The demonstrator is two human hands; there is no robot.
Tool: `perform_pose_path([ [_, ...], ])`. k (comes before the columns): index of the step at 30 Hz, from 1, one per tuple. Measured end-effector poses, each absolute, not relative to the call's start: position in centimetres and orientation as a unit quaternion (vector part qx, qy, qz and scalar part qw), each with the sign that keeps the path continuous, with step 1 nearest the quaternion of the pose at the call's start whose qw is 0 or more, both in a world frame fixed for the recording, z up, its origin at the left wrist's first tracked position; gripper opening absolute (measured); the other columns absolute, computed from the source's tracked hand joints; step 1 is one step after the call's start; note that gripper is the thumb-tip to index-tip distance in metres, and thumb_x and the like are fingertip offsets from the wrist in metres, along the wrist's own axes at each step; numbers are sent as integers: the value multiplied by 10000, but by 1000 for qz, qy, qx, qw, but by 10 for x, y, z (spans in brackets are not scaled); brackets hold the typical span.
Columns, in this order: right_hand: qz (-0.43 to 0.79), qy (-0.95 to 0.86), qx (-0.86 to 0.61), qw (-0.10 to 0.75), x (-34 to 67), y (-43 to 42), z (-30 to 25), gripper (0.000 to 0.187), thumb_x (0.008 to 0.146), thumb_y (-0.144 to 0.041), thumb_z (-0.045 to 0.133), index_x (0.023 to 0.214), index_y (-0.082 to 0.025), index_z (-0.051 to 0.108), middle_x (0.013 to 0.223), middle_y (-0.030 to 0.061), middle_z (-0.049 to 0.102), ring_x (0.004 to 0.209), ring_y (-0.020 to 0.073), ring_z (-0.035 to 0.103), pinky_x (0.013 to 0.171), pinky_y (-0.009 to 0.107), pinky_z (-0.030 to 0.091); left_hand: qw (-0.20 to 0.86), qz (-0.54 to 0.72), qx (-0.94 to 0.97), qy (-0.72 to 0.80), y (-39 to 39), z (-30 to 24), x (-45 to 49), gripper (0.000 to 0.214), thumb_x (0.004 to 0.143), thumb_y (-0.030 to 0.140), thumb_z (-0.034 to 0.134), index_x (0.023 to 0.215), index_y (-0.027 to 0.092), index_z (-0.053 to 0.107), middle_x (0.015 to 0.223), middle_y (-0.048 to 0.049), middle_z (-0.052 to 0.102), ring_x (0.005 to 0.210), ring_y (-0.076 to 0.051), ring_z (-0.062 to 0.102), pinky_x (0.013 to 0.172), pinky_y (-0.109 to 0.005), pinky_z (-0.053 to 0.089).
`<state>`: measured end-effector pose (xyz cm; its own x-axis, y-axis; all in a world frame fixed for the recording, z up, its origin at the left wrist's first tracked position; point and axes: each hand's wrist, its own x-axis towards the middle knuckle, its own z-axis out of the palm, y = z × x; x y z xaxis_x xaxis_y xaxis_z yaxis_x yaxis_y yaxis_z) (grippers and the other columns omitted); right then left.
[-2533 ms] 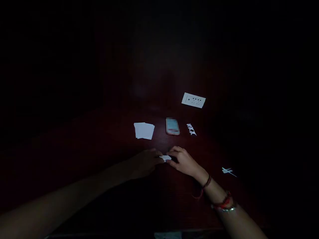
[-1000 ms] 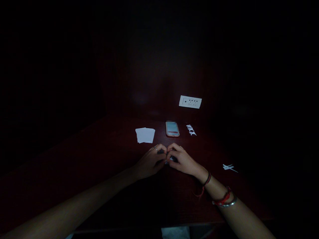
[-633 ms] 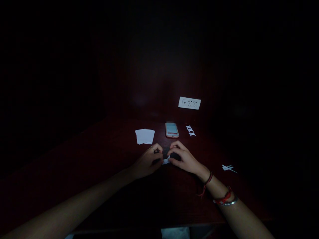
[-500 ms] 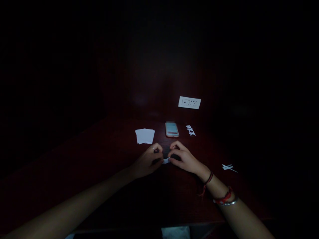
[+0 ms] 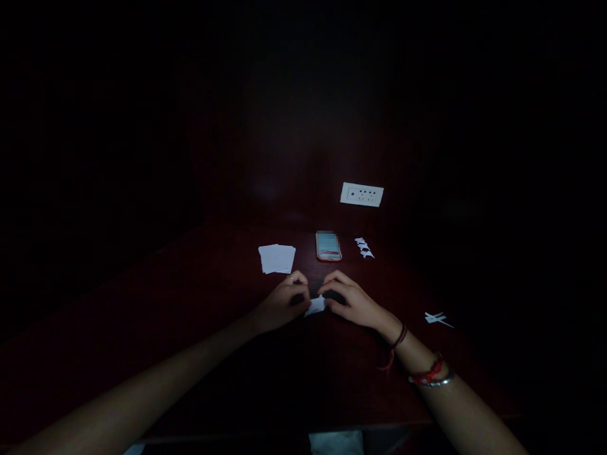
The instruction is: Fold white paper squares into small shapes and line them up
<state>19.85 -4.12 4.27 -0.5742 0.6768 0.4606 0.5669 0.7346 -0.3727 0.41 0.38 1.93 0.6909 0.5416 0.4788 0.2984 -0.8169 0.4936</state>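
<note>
Where the light reaches the dark red bench (image 5: 213, 303), I see both forearms stretching out from the near edge. The right wrist wears a silver bangle with red thread (image 5: 430, 377) and a darker cord (image 5: 398, 337) closer to the hand. Beyond them the left hand (image 5: 283, 303) and right hand (image 5: 353, 302) meet at the middle of the bench, knuckles up. Their fingers (image 5: 339, 281) pinch a small white paper piece (image 5: 315, 306) from either side. It sits low over the bench between the two hands, though I cannot tell whether it touches the surface. A ring (image 5: 292, 279) shows on the left hand. Well off to the right, about level with the hands, lie crossed white paper strips (image 5: 437, 318). Farther back sit a loose stack of white paper squares (image 5: 277, 258) just beyond the left hand, a phone (image 5: 328, 246) with a lit screen, and a row of small folded paper bits (image 5: 363, 248) to its right. Farthest off, a white socket plate (image 5: 361, 194) is set in the dark wall.
</note>
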Motion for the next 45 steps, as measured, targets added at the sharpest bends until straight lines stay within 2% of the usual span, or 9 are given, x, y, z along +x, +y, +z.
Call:
perform_pose_path([
  [5, 55, -900, -352, 249, 198, -42, 40, 165, 742, -159, 505, 889, -179, 576, 924, 43, 461, 863, 138, 450, 767, 273, 363, 222, 275, 888, 296, 18, 6, 3, 157, 734, 261, 508, 626, 152, 543, 808, -6, 422, 791, -146, 442, 711, -265, 376],
  [8, 25, -921, -341, 187, 199, -40, 35, 178, 745, -170, 513, 898, -204, 596, 879, 27, 508, 851, 140, 458, 783, 295, 335, 189, 274, 891, 309, 19, -2, 5, 159, 717, 291, 535, 639, 153, 534, 817, -11, 427, 797, -154, 434, 717, -276, 372],
  [11, 11, -930, -332, 156, 201, -39, 30, 198, 754, -165, 502, 921, -214, 597, 850, 22, 541, 847, 137, 467, 781, 294, 328, 142, 289, 892, 318, 16, -3, 6, 143, 705, 296, 558, 738, 163, 521, 848, -15, 426, 805, -162, 424, 728, -291, 366],
  [13, 7, -932, -329, 152, 202, -38, 28, 209, 755, -156, 497, 931, -212, 596, 854, 26, 553, 851, 134, 474, 780, 289, 331, 123, 293, 897, 307, 14, -1, 6, 147, 706, 280, 565, 797, 173, 520, 889, -21, 428, 835, -167, 420, 751, -298, 356],
  [16, 5, -935, -321, 149, 202, -39, 29, 216, 756, -144, 491, 933, -208, 597, 881, 31, 561, 863, 134, 483, 790, 288, 333, 127, 265, 924, 246, 14, 7, 6, 55, 752, 232, 522, 773, 186, 543, 904, -17, 462, 868, -161, 432, 780, -285, 337],
  [20, 15, -937, -317, 145, 203, -41, 32, 254, 761, -134, 477, 975, -227, 580, 904, 25, 561, 862, 130, 493, 798, 292, 333, 154, 197, 955, 161, 16, 17, 2, 121, 808, 171, 449, 790, 190, 568, 793, -4, 540, 770, -135, 495, 726, -252, 363],
  [22, 18, -937, -318, 144, 203, -42, 32, 290, 762, -131, 475, 1013, -249, 561, 899, 21, 556, 861, 130, 490, 795, 292, 333, 156, 179, 963, 129, 17, 22, -2, 157, 808, 135, 442, 848, 203, 577, 817, -7, 568, 784, -135, 512, 740, -255, 367],
  [35, -18, -935, -338, 109, 198, -44, 35, 331, 764, -143, 451, 1063, -263, 528, 889, 28, 522, 829, 139, 472, 760, 292, 332, 179, 148, 970, 67, 26, 32, -14, 538, 636, -90, 353, 999, 249, 561, 1033, 11, 564, 958, -128, 495, 864, -295, 369],
  [45, -26, -925, -366, 95, 195, -45, 34, 311, 795, -188, 415, 1090, -244, 498, 894, 31, 523, 839, 139, 467, 764, 296, 315, 159, 144, 975, 55, 27, 33, -15, 536, 635, -91, 344, 1016, 225, 549, 1044, 23, 568, 1031, -121, 457, 933, -285, 313],
])
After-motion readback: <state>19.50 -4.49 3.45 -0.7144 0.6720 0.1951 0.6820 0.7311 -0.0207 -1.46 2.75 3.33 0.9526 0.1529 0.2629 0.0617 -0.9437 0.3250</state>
